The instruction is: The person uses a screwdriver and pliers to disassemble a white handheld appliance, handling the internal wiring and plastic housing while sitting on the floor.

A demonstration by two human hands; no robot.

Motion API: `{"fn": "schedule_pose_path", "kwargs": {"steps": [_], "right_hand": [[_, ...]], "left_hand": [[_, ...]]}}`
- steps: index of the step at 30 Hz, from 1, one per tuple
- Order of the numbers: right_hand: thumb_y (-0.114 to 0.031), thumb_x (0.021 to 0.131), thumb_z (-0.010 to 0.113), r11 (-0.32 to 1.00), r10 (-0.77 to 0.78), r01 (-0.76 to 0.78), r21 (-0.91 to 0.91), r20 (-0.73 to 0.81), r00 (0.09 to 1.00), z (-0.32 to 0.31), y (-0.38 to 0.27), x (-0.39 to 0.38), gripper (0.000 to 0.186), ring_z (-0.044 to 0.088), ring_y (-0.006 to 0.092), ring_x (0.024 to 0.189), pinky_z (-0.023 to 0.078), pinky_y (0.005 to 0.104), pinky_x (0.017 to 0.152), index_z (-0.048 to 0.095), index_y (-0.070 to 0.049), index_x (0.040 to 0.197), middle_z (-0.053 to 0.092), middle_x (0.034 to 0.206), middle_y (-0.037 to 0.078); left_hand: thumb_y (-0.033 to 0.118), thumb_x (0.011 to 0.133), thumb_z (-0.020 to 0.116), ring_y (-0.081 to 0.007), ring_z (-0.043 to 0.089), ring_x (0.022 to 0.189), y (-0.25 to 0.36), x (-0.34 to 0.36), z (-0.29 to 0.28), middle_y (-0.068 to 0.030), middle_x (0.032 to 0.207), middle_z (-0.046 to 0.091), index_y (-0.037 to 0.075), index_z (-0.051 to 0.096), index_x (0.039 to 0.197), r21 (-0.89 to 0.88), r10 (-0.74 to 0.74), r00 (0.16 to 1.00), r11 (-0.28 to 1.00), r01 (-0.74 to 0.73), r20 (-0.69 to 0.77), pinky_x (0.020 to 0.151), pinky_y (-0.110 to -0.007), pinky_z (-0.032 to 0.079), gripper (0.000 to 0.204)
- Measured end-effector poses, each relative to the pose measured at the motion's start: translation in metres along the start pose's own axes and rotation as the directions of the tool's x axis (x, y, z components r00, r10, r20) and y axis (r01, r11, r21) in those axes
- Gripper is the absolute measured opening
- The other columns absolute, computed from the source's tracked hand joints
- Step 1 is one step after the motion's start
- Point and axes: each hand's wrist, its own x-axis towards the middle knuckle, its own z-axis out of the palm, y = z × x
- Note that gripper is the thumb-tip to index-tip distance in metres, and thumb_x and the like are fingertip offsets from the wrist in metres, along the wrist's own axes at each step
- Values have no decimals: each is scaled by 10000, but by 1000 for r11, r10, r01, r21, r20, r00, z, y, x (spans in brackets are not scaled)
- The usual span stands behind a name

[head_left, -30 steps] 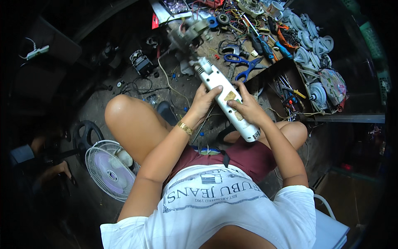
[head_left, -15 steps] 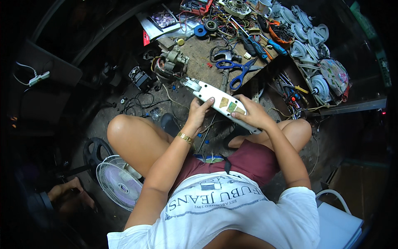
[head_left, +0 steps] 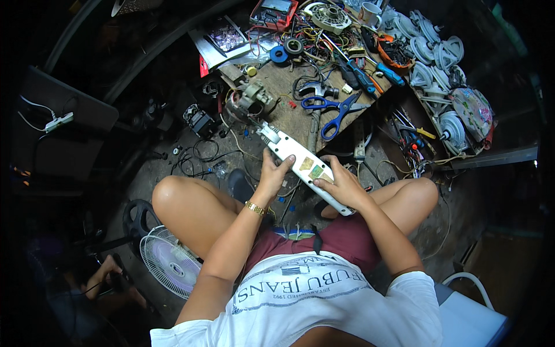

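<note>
Holding a long white housing (head_left: pixel 311 168) between both hands, aslant before the lap, with one end toward half past ten and the other toward half past four (clock face centred on the housing, twelve at the top of the view). Gripped by the left hand (head_left: pixel 274 174) at nine o'clock, with thumb on the labelled face, and by the right hand (head_left: pixel 345 182) at four o'clock, likewise clasped around the nearer half; most fingers hidden beneath. Judged from this grip, in hand: supporting and steadying the housing. Called for next, by the same judgement: a firm two-handed hold, allowing for the weight of the bare motor (head_left: pixel 248 99) at half past ten, apparently joined to the far end; exact joint too small to tell. Lying on the surface (head_left: pixel 289 125), between twelve and one: blue-handled scissors (head_left: pixel 330 124). Containers, read clockwise: between eleven and twelve, a shallow red case (head_left: pixel 281 26) with a flat grey object inside; near one, a white mug (head_left: pixel 370 14), contents not discernible; at one, an orange bowl (head_left: pixel 384 52) of small dark pieces; at two, a dark open tray (head_left: pixel 425 113) of slim hand tools (head_left: pixel 425 132).
</note>
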Motion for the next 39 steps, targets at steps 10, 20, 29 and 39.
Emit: {"fn": "schedule_pose_path", "kwargs": {"steps": [10,20,29,39], "right_hand": [[-294,864,585,862,-253,135,-488,-183,950,-25,-22,39,331,502,326,994,483,452,759,603,-203,1182,522,1143,138],[-213,735,680,507,-689,576,-641,100,718,-60,30,119,160,495,322,1007,393,448,872,652,-91,834,552,1031,114],[-196,814,656,796,-521,342,-499,-276,808,-6,-51,282,212,609,399,881,491,479,761,648,-12,919,643,912,219],[-128,745,662,842,-342,194,-504,-220,913,8,-61,314,137,647,380,899,520,471,799,689,-38,845,662,947,220]], "left_hand": [[59,877,633,-195,562,1062,12,6,1,-114,1185,500,55,269,1254,-26,-105,994,994,105,22,829,-316,517,525],[171,877,648,-219,560,1093,-12,12,-7,-104,1233,491,88,218,1337,-24,-44,997,999,46,66,822,-357,507,635],[152,873,654,-191,505,1110,-21,22,6,-132,1187,488,-3,240,1229,101,53,999,994,-51,-11,943,-302,423,567],[121,845,673,-215,440,1137,-20,22,7,-176,1171,397,-51,236,1175,-26,76,997,997,-76,-16,970,-312,389,574]]}}
